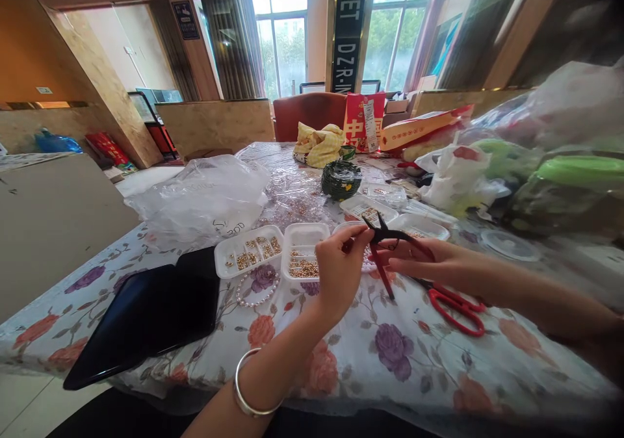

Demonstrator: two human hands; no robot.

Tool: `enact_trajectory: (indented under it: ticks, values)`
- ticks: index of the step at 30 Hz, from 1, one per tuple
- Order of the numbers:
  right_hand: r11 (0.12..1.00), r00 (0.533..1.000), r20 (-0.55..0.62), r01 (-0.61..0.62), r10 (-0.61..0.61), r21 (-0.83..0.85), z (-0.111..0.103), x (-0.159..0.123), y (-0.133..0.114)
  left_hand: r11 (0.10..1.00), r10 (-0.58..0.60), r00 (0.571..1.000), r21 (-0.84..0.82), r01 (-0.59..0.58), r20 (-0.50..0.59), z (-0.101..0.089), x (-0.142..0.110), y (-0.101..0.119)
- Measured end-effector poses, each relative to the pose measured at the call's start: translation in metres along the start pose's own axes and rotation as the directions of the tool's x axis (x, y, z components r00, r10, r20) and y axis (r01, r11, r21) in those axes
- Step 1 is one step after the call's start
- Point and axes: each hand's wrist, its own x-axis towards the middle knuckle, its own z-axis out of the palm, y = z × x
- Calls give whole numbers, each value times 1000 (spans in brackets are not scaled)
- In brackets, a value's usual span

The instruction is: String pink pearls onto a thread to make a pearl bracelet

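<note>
My right hand (422, 259) is wrapped round a pair of pliers (382, 270) with red handles and dark, pointed jaws, which stand apart and aim up and away. My left hand (338, 272) is closed in a pinch right beside the pliers' head; whatever sits between its fingertips is too small or hidden to make out. Beneath the hands are white divided boxes: one box (220, 264) with gold beads in its compartments, and another box (306, 231) with many small gold beads, partly behind my left hand. A pearl-like bead bracelet (258, 303) lies in front of them.
Red-handled scissors (458, 311) lie right of the pliers. A black tablet-like slab (160, 308) lies at left, a clear plastic bag (199, 194) behind it. A roll of dark green cord (341, 179) stands farther back. Bags and a green-lidded jar (580, 191) crowd the right.
</note>
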Motion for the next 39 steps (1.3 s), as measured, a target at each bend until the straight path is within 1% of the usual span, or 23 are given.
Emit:
enact_trajectory:
  ticks: [2,3,6,10,14,18,21,24,27,29,31,34,36,39]
  values:
    - [986,990,139,-52,30,159,-2,1,4,1000,-2,1000,-3,2,1,0,0,0]
    - [974,982,184,-67,27,217,-3,2,6,1000,-3,1000,-2,3,1,0,0,0]
    - [951,973,230,-60,-11,302,-5,4,12,1000,-9,1000,-2,9,4,0,1,0]
    - [937,970,236,-28,-58,347,-3,5,19,1000,-12,1000,-19,12,6,1,1,-2]
    - [955,984,166,16,-69,298,5,4,14,1000,3,1000,-11,-3,9,0,2,-3]
    - [965,992,104,37,-66,260,13,6,7,999,28,1000,36,-28,-4,-2,4,-2]
    - [956,997,41,57,-72,287,12,9,9,994,33,999,100,-32,-7,-4,5,-2]
    - [943,996,-48,88,-77,322,7,12,17,980,47,999,194,-51,23,-5,6,-1]
    - [940,992,-121,55,-15,337,0,12,24,955,63,993,284,-89,100,-4,4,-2]
    - [950,990,-137,22,22,311,-3,11,27,938,67,984,326,-118,164,-3,3,-4]
    - [961,989,-147,21,21,277,-4,10,29,918,80,970,363,-162,230,-2,1,-7]
    - [963,981,-194,58,-6,262,-5,10,31,864,95,935,438,-248,342,-2,-2,-10]
    - [962,975,-223,64,-3,267,-6,11,33,827,83,918,487,-281,388,-2,-3,-11]
    - [951,972,-231,28,46,308,-6,12,34,791,57,901,531,-304,431,-2,-5,-11]
